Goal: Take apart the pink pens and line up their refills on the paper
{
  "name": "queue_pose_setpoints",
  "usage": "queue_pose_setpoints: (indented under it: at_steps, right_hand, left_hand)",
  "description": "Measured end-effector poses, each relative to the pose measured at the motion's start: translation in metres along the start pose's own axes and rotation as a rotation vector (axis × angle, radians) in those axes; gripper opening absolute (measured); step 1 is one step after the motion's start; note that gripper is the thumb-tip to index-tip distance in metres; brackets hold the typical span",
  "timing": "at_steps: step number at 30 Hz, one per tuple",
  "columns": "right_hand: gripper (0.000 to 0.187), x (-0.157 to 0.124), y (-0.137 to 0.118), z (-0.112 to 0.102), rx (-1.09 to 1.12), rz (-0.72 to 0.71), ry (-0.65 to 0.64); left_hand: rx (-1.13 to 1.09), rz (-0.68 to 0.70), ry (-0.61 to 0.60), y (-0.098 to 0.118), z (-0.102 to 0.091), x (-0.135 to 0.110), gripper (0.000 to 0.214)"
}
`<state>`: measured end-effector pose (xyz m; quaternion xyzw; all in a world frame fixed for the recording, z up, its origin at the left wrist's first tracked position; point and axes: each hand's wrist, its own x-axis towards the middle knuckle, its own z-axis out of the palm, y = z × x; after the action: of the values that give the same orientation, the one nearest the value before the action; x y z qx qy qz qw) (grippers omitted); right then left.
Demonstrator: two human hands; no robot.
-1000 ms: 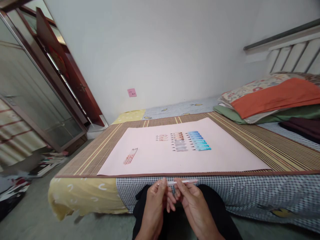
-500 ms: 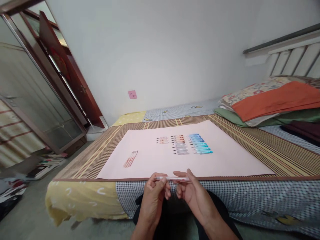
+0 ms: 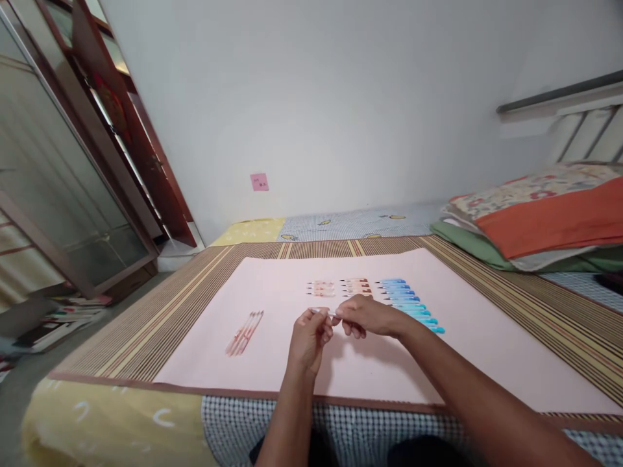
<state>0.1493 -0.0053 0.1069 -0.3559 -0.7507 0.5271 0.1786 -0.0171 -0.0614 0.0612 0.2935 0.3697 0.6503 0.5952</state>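
Note:
A slim pale pen (image 3: 329, 313) is held level between my two hands above the pink sheet (image 3: 287, 373). My left hand (image 3: 310, 337) pinches one end of it. The fingers of my right hand (image 3: 365, 316) are closed on the other end and cover much of it. Just beyond my hands lies a short column of pink-patterned pens (image 3: 322, 288). To its right are brown pens (image 3: 356, 285), whose nearer neighbours my right hand hides. Further right is a column of blue and teal pens (image 3: 402, 295), partly behind my right wrist. Several reddish pens (image 3: 244, 334) lie slanted at the left.
The sheet rests on a striped mat (image 3: 146, 331) over a bed with a checked cover (image 3: 253, 421). Folded bedding (image 3: 549, 214) is stacked at the right. A white wall (image 3: 341, 117) with a pink note (image 3: 259, 181) stands behind.
Both hands have moved forward from the bed's front edge to over the sheet, carrying the pen. My right hand has turned palm-down over its end. The view has shifted closer to the sheet.

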Motion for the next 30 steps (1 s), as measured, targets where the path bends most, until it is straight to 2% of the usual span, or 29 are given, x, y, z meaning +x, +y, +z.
queue_pose_setpoints:
  at_steps: [5,10,13,15,18,20,23,30]
  right_hand:
    - [0.019,0.031,0.016,-0.011,-0.043,0.025,0.076]
    - [0.004,0.047,0.027,0.002,-0.307,0.031,0.318]
    - [0.005,0.055,0.031,0.01,-0.462,-0.002,0.404]
    - [0.008,0.061,0.034,0.009,-0.468,-0.026,0.359]
    - [0.032,0.072,0.039,0.0,-0.376,-0.016,0.189]
    - [0.036,0.078,0.041,-0.004,-0.308,-0.008,0.113]
    - [0.024,0.085,0.042,-0.006,-0.296,-0.047,0.132]
    - [0.006,0.081,0.038,-0.004,-0.319,-0.076,0.309]
  left_hand:
    - [-0.007,-0.036,0.03,-0.013,-0.006,0.039,0.052]
    - [-0.021,-0.08,0.175,-0.03,-0.015,0.058,0.057]
    - [-0.024,-0.081,0.272,-0.033,-0.017,0.063,0.06]
    - [-0.033,-0.07,0.312,-0.031,-0.018,0.066,0.061]
    - [-0.037,-0.052,0.343,-0.025,-0.021,0.071,0.062]
    - [-0.029,-0.045,0.347,-0.021,-0.024,0.074,0.062]
    - [-0.022,-0.042,0.37,-0.019,-0.028,0.077,0.062]
    - [-0.073,-0.057,0.464,-0.016,-0.033,0.077,0.054]
